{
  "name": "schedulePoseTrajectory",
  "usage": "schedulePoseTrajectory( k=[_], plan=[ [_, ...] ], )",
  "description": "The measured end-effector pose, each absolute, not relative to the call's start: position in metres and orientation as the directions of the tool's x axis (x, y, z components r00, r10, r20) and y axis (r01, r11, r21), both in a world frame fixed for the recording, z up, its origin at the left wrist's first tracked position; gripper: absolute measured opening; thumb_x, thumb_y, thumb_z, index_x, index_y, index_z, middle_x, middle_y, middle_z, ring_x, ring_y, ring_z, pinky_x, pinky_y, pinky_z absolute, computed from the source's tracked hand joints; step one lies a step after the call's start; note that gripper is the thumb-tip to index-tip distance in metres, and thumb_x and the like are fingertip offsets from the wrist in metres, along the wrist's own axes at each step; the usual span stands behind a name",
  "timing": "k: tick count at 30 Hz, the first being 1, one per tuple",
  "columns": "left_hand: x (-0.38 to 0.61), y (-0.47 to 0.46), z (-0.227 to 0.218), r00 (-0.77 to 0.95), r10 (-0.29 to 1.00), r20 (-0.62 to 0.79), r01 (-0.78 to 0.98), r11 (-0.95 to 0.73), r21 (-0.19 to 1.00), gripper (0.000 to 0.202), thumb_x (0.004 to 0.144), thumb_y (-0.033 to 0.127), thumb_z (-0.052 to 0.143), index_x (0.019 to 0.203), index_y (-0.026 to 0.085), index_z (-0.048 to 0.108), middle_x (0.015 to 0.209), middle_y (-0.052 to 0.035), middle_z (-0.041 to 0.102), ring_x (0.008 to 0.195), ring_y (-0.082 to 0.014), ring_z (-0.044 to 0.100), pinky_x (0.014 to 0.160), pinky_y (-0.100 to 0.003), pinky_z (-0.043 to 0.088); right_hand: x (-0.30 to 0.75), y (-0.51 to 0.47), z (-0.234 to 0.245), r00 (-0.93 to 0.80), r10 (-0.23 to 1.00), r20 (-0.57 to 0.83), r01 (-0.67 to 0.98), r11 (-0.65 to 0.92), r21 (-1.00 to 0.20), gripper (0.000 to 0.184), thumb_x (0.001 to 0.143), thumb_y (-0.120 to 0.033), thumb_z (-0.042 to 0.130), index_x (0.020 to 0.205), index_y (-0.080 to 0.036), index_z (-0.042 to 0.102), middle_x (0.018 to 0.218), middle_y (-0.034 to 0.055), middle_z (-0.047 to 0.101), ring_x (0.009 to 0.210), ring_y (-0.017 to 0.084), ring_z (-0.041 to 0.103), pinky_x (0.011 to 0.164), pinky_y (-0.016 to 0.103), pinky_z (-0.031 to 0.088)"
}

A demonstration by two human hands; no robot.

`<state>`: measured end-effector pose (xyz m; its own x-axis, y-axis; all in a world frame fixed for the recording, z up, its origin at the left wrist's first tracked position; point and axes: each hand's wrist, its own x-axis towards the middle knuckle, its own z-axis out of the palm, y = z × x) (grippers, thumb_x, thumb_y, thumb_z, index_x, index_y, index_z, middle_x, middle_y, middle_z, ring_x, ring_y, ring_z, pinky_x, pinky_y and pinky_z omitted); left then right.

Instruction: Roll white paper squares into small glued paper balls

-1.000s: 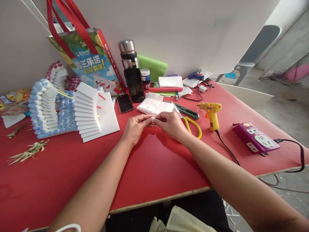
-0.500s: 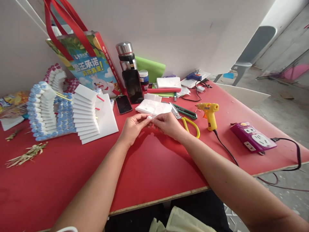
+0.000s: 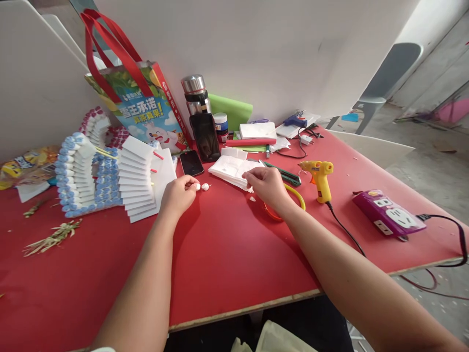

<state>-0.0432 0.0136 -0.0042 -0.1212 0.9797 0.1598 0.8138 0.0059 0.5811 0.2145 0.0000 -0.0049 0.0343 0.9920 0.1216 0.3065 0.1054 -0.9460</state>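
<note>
A craft workspace, judging by the glue gun (image 3: 322, 181), utility knife (image 3: 292, 177) and scrap-littered floor (image 3: 445, 310).

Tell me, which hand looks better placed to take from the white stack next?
The right hand, I'd judge: its fingers are by the right side of the white stack. The left hand is farther off, its fingers at one of two small white balls.

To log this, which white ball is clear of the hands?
The ball farther right, on the red table; the other ball touches the left hand.
</note>
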Motion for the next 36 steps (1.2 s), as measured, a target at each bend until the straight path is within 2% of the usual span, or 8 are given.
schedulePoseTrajectory(
  k=[5,11,14,21,26,29,32,36],
  plan=[
    [-0.05,0.016,-0.008,-0.012,0.984,0.179,0.907,-0.065,0.417,0.013,0.08,0.027,0.06,0.082,0.024,0.073,0.103,-0.0057,0.072,0.083,-0.0237,0.064,0.074,-0.032,0.044,0.215,-0.001,-0.002,0.034,0.992,0.125,0.321,0.108,-0.941,0.028,0.079,-0.036,0.056,0.065,-0.015,0.067,0.058,0.0001,0.062,0.044,0.008,0.041,0.046,0.023,0.036],
    [-0.045,0.017,-0.004,-0.038,0.91,0.413,0.849,-0.189,0.493,0.031,0.082,0.01,0.047,0.107,0.024,0.06,0.124,-0.0072,0.068,0.09,-0.0238,0.066,0.085,-0.035,0.047,0.215,-0.001,-0.005,0.04,0.988,0.15,0.358,0.126,-0.925,0.03,0.081,-0.038,0.055,0.065,-0.016,0.067,0.059,0.0007,0.062,0.047,0.01,0.042,0.047,0.024,0.034],
    [-0.041,0.022,-0.002,-0.1,0.933,0.346,0.815,-0.122,0.566,0.04,0.074,0.004,0.047,0.108,0.025,0.049,0.135,-0.0084,0.062,0.083,-0.023,0.067,0.077,-0.035,0.047,0.214,0.0,-0.008,0.034,0.983,0.178,0.385,0.151,-0.91,0.03,0.082,-0.038,0.055,0.067,-0.016,0.068,0.059,0.0008,0.062,0.05,0.011,0.043,0.051,0.025,0.035],
    [-0.04,0.034,-0.007,-0.192,0.97,0.149,0.793,0.064,0.606,0.037,0.065,0.009,0.054,0.097,0.026,0.046,0.091,-0.0065,0.07,0.049,-0.0204,0.055,0.058,-0.035,0.039,0.213,0.001,-0.012,0.017,0.977,0.214,0.428,0.186,-0.884,0.029,0.083,-0.035,0.053,0.07,-0.016,0.07,0.061,0.0015,0.063,0.056,0.013,0.048,0.055,0.026,0.035],
    [-0.039,0.03,-0.006,-0.238,0.97,0.042,0.707,0.144,0.692,0.05,0.063,0.013,0.055,0.11,0.026,0.047,0.051,0.0056,0.053,0.034,-0.021,0.046,0.051,-0.035,0.036,0.213,0.002,-0.014,0.016,0.979,0.202,0.439,0.175,-0.882,0.03,0.084,-0.037,0.053,0.071,-0.016,0.07,0.062,0.0017,0.064,0.056,0.013,0.048,0.056,0.027,0.036],
    [-0.036,0.027,-0.003,-0.242,0.969,0.052,0.69,0.134,0.711,0.049,0.064,0.012,0.054,0.111,0.026,0.047,0.055,0.005,0.056,0.034,-0.0194,0.046,0.051,-0.033,0.037,0.213,0.002,-0.014,0.013,0.977,0.211,0.471,0.18,-0.864,0.029,0.085,-0.034,0.053,0.071,-0.016,0.07,0.063,0.0019,0.065,0.057,0.014,0.051,0.058,0.027,0.037],
    [-0.026,0.02,0.0,-0.211,0.932,0.293,0.73,-0.049,0.682,0.041,0.067,0.008,0.051,0.104,0.025,0.05,0.078,0.0003,0.066,0.045,-0.0163,0.052,0.058,-0.032,0.041,0.215,0.002,-0.016,0.008,0.957,0.289,0.573,0.233,-0.786,0.03,0.088,-0.032,0.051,0.072,-0.017,0.071,0.067,0.0027,0.066,0.061,0.015,0.052,0.062,0.028,0.038],
    [-0.003,0.003,0.004,0.02,0.92,0.391,0.699,-0.293,0.653,0.021,0.076,0.008,0.043,0.082,0.023,0.057,0.079,-0.0009,0.065,0.06,-0.0168,0.059,0.063,-0.029,0.043,0.221,0.008,-0.019,-0.036,0.888,0.459,0.721,0.341,-0.603,0.03,0.091,-0.023,0.047,0.1,-0.017,0.075,0.097,0.0074,0.072,0.084,0.02,0.059,0.077,0.031,0.043]
  ],
)
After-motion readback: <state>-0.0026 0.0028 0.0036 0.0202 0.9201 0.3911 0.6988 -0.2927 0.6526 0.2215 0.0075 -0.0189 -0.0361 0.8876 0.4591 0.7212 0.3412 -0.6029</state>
